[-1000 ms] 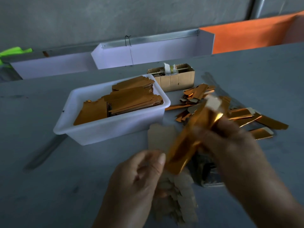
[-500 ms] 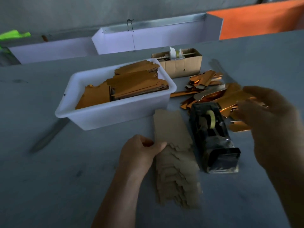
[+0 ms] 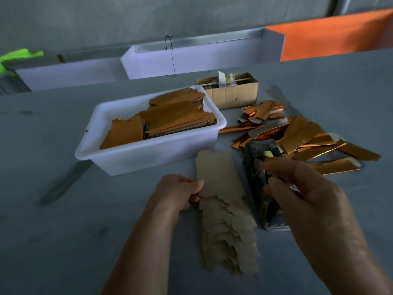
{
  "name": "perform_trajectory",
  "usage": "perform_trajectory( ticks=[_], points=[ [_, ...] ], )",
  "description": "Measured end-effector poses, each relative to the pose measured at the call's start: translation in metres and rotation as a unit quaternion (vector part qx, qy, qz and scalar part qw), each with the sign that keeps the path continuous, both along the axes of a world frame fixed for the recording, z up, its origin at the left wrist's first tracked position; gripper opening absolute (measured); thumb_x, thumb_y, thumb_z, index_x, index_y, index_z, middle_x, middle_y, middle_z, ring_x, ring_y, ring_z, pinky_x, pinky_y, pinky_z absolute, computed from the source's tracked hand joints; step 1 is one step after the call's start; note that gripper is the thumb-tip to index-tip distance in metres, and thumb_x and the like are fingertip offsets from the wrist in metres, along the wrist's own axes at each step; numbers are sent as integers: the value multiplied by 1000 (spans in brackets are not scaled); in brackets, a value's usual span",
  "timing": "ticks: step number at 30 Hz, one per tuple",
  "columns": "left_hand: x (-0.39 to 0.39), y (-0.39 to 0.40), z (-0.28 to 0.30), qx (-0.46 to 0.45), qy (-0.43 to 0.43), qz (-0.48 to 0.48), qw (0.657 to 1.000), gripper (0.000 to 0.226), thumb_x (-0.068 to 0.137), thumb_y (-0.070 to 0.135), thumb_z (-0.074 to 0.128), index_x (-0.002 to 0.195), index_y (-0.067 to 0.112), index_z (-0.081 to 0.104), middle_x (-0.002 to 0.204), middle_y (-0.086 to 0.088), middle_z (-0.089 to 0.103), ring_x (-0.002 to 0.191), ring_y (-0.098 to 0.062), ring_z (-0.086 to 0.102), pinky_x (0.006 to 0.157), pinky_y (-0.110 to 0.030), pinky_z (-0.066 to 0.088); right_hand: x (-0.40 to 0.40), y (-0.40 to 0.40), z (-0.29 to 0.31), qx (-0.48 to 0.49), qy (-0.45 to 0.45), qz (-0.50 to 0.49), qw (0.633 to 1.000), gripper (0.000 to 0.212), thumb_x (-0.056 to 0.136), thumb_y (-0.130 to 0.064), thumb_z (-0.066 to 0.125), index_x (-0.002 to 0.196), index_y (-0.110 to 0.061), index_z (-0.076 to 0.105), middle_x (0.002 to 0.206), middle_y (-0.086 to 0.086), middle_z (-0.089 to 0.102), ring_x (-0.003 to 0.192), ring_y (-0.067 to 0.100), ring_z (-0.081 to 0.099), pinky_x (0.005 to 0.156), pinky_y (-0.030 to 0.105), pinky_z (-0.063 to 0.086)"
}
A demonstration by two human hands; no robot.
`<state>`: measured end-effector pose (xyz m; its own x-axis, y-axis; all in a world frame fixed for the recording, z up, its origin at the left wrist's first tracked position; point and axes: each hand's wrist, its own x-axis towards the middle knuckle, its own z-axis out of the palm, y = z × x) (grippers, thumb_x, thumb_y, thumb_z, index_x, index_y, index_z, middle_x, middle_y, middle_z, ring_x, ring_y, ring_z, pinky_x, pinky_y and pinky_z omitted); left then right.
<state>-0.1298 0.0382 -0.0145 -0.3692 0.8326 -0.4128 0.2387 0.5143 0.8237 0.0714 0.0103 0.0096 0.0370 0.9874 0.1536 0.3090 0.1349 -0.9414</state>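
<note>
Grey table (image 3: 63,241): left hand (image 3: 176,192) pinches top cardboard blank (image 3: 219,173), right hand (image 3: 308,194)'s fingers curl at tape dispenser (image 3: 256,179), grip unclear.

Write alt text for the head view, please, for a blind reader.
A left hand pinches the top of a fanned stack of brown card blanks; the right hand reaches over a black tape dispenser. A white tub of gold card stands behind.

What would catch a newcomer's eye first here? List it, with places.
The shiny gold pieces heaped at the right of the table glare most, then the white tub of flat gold blanks at centre left. In front, the left hand pinches the top card of a fanned brown stack, the right hand over a black tape dispenser.
</note>
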Motion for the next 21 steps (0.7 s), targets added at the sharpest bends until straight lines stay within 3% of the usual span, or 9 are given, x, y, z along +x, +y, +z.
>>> perform_trajectory(
  ticks=[3, 6, 8, 14, 18, 21],
  points=[
    [-1, 3, 2, -9, -27, 16, 999, 29, 93, 28, 62, 74, 6, 63, 71, -11, 65, 56, -16, 57, 46, -19, 39, -1, -2, -1, 0, -8, 4, 1000, 25, 86, -17, 59, 97, -39, 65, 100, -15, 65, 84, 0, 63, 56, 11, 44],
    [4, 8, 5, -30, 63, -54, 996, 43, 85, 49, 65, 70, 9, 65, 65, -5, 63, 47, -11, 48, 44, -17, 35, -2, -3, 0, -1, -5, 10, 1000, 25, 86, -19, 58, 95, -42, 63, 98, -13, 65, 84, 3, 63, 59, 14, 44],
    [5, 10, 5, -20, 83, -62, 994, 40, 83, 43, 71, 63, 9, 60, 57, -3, 57, 37, -8, 44, 41, -17, 33, -3, -3, 2, 2, -9, 11, 1000, 24, 86, -21, 57, 93, -43, 63, 97, -14, 65, 84, 4, 63, 60, 16, 45],
    [-6, -3, 1, 38, -71, 26, 996, 16, 86, 17, 71, 75, 6, 66, 45, 2, 57, 36, -4, 45, 39, -12, 36, 0, -6, -1, 4, -5, 8, 1000, 23, 87, -19, 58, 98, -37, 67, 96, -12, 67, 85, 6, 65, 61, 16, 45],
    [-8, -21, 2, 121, -50, 49, 990, 11, 89, 17, 66, 85, 10, 74, 58, -2, 65, 45, -4, 53, 46, -13, 41, -2, -12, -3, 0, 3, 13, 1000, 25, 87, -17, 59, 96, -39, 67, 91, -13, 69, 82, 3, 66, 62, 15, 46],
    [-9, -37, 9, 183, -76, 50, 979, 17, 90, 22, 64, 82, 16, 78, 81, -12, 74, 72, -18, 61, 67, -29, 48, -6, -16, -6, -1, -2, 16, 1000, 25, 86, -20, 59, 93, -42, 67, 86, -15, 70, 79, 3, 67, 65, 18, 50]
  ],
)
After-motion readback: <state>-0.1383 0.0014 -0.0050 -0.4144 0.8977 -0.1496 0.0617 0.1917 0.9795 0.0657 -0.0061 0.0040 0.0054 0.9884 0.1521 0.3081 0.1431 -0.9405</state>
